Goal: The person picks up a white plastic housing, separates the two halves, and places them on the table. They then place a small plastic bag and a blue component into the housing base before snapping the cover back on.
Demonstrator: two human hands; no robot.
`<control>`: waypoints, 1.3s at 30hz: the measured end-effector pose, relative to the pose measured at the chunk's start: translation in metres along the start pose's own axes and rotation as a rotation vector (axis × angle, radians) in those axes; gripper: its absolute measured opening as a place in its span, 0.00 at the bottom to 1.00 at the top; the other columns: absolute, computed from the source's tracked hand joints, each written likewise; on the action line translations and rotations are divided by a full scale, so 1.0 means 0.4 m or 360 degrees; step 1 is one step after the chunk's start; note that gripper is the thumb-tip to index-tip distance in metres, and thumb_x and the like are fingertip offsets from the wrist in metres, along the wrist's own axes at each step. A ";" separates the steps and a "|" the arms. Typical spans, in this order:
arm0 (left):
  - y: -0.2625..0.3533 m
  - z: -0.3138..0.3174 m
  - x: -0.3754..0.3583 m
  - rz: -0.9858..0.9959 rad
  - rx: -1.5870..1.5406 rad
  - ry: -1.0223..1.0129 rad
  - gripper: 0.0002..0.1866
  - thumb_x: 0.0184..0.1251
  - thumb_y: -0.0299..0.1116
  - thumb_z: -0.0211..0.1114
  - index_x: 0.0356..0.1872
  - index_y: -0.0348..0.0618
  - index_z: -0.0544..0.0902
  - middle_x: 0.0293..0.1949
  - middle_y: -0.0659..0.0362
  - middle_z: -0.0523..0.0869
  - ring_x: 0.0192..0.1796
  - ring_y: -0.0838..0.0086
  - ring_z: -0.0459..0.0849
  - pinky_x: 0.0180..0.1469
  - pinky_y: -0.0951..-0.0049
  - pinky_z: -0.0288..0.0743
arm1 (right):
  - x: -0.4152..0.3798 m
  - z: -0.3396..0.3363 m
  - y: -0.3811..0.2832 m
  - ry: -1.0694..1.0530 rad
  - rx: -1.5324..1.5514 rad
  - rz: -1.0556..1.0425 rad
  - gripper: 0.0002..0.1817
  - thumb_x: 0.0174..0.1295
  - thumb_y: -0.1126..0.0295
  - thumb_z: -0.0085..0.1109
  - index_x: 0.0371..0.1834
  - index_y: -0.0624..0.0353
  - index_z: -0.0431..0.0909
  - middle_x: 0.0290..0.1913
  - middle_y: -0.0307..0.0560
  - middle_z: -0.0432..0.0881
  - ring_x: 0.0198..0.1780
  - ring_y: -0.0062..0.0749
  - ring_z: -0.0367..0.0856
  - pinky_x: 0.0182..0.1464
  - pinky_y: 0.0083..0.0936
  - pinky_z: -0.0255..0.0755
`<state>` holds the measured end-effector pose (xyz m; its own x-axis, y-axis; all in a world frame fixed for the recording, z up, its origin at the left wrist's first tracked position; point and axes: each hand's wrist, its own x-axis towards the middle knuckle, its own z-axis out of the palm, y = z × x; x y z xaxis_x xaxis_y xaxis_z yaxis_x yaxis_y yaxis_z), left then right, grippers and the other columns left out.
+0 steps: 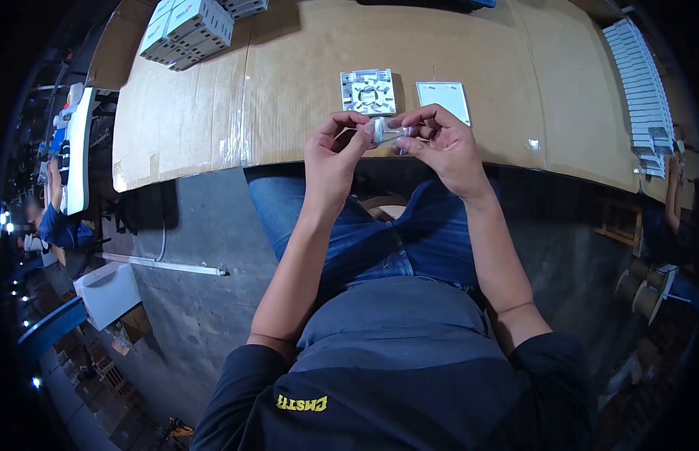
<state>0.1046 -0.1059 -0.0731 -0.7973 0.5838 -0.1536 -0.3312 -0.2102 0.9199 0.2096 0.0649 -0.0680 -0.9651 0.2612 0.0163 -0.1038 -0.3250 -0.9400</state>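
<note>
Both hands meet over the near edge of a cardboard-covered table (pixel 304 83). My left hand (pixel 333 154) and my right hand (pixel 439 143) each pinch one end of a small clear plastic bag (pixel 387 131) held between them. Just beyond the hands lies a white plastic base (pixel 368 92) with ribs and slots facing up. To its right lies a flat white cover plate (pixel 443 98). What is in the bag cannot be made out.
A stack of white boxes (pixel 185 30) sits at the table's far left. A long row of white plates (pixel 641 90) runs along the right edge. Another person (pixel 52 218) sits far left. A white bin (pixel 109 289) stands on the floor.
</note>
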 end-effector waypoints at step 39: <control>0.029 -0.001 -0.012 -0.0023 0.0440 -0.0298 0.24 0.75 0.25 0.69 0.69 0.41 0.74 0.51 0.58 0.85 0.48 0.80 0.83 0.54 0.78 0.77 | 0.015 0.032 0.001 0.0383 -0.0086 0.0013 0.20 0.69 0.85 0.63 0.63 0.65 0.77 0.48 0.44 0.86 0.51 0.21 0.84 0.57 0.20 0.80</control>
<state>0.1043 -0.1115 -0.0618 -0.6785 0.7244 -0.1220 -0.1719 0.0049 0.9851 0.2009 0.0548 -0.0638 -0.8801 0.4701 -0.0669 -0.0772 -0.2807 -0.9567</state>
